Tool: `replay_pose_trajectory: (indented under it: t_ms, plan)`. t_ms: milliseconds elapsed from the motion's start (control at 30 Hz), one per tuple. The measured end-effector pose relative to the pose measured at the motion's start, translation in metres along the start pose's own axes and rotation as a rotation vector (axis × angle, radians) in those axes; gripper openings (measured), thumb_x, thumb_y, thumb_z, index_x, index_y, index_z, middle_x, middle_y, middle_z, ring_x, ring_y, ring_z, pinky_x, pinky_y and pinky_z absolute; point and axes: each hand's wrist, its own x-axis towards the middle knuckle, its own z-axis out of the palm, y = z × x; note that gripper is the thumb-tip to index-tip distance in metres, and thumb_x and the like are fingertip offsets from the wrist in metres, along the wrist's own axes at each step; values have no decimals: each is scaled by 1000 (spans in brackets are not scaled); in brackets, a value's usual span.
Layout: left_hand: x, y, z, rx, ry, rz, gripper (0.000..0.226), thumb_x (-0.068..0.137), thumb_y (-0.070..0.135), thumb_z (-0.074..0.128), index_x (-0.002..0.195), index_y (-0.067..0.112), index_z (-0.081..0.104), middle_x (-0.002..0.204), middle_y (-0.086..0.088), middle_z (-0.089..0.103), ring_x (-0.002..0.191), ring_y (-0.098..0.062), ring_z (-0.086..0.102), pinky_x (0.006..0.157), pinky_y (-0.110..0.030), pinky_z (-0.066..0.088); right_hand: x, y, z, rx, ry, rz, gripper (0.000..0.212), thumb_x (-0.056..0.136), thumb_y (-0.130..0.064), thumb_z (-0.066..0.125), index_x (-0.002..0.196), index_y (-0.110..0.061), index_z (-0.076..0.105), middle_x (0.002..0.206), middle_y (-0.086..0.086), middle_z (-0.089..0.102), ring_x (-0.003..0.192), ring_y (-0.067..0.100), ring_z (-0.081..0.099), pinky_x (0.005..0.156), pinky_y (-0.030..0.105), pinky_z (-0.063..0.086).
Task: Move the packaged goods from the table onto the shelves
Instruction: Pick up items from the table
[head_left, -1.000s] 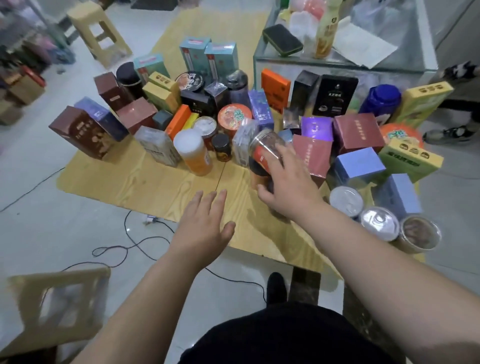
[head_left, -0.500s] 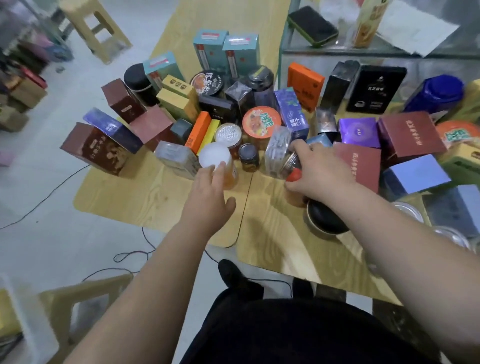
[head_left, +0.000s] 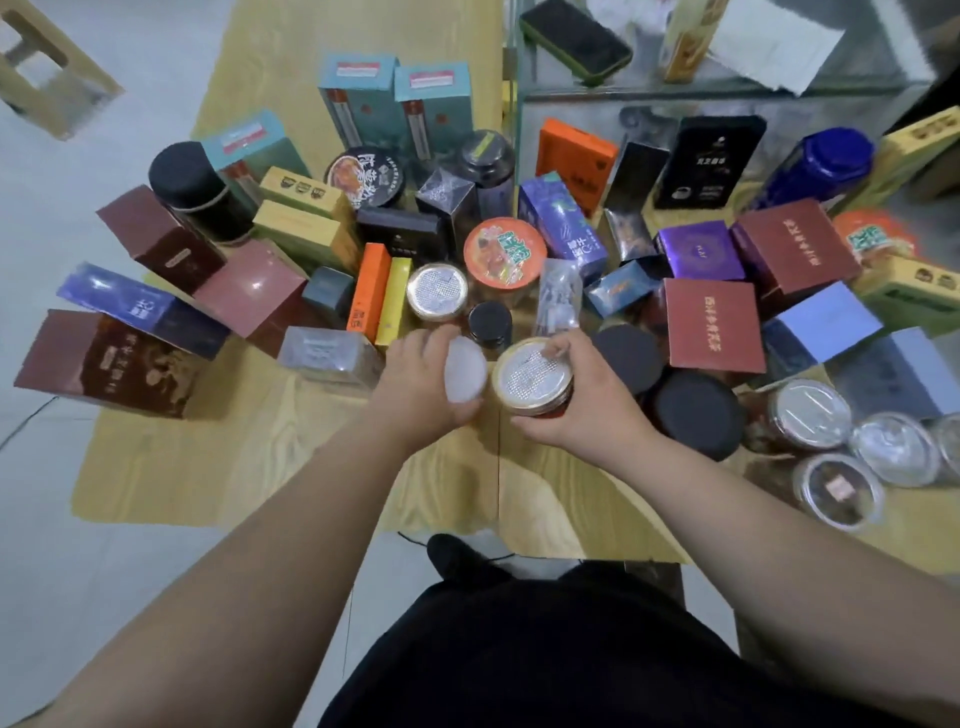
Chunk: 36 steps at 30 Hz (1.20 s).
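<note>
**2 containers gripped, none shelved yet**

At the far left, a dark red cardboard box (head_left: 104, 364) sits near the edge of the pale wooden table (head_left: 208, 467), one of many packages crowded across it. The left hand (head_left: 415, 382) has its fingers curled round a round bottle with a frosted white cap (head_left: 465, 369), taking it from the side and leaving the cap free; the bottle's body is hidden behind the hand. Just beside it, the right hand (head_left: 587, 400) wraps a short round jar with a gold rim and silver foil lid (head_left: 530, 376), one digit hooked over the rim, likely to steady it for lifting. Both goods lie at the near front of the pile, side by side between the 2 palms, where a lift should disturb little behind. Right of that hand stand 2 black-lidded round jars (head_left: 696, 415), then a cluster of foil-topped tins (head_left: 810, 415). No shelves are in view, so I judge this the pick-up step, with carrying to come.
</note>
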Motion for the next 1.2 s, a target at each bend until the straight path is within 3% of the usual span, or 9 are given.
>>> replay_pose_trajectory:
  t_ms: [233,400,500,600,700,867,967,1067,1200]
  plan:
    - [-24,-16,45,-691,5,-229,98,56,12,98,131,31,40,125,13,54,117,-5,50,87,1,33,-24,13,14,95,80,165,93,60,-27,96,129,-32,34,117,-24,46,105,-2,48,84,-2,32]
    - [-17,-16,53,-832,-57,-320,88,59,14,95,131,29,46,122,14,62,108,7,59,85,-11,46,-33,22,19,131,31,242,95,59,-30,97,129,-37,33,123,-21,49,109,0,51,85,1,35]
    - [-33,-14,36,-1040,-92,-427,84,57,40,84,132,20,52,121,2,68,111,-13,66,92,-36,57,-30,16,16,241,-6,330,90,57,-38,95,128,-38,39,123,-15,55,110,4,56,86,13,44]
    - [-68,-7,9,-1284,-81,-484,80,62,40,76,135,18,52,126,-9,68,118,-29,65,100,-54,52,-24,10,16,660,-84,395,82,48,-38,92,121,-31,54,114,-3,69,105,18,69,89,38,57]
    - [-105,8,-13,-1509,-23,-548,77,65,42,68,134,11,53,116,-10,73,106,-29,71,83,-47,60,-17,-4,17,959,-264,412,73,52,-34,82,119,-15,58,97,6,75,86,23,74,70,39,61]
    - [-162,50,-20,-1871,173,-646,45,84,48,57,93,11,81,92,-10,76,74,-21,74,61,-29,59,-21,-27,16,965,-605,327,74,53,-48,83,116,-16,62,88,5,74,80,21,72,70,44,61]
    - [-200,75,-13,-1838,302,-611,74,52,57,90,112,15,74,108,-11,76,94,-26,75,71,-41,61,-29,-34,17,873,-780,277,88,42,-60,92,115,-18,68,93,7,73,83,22,71,77,47,58]
    - [-240,97,-3,-1802,600,-725,60,77,50,72,123,12,63,111,-12,75,99,-30,73,76,-48,61,-48,-42,22,801,-955,286,114,44,-59,94,137,-8,51,103,11,71,89,24,71,83,50,57]
    - [-303,125,14,-1823,921,-838,59,94,47,51,137,7,58,124,-16,67,114,-37,61,104,-66,44,-94,-58,36,729,-1190,233,101,52,-58,91,131,-9,55,105,11,72,91,24,71,80,49,60]
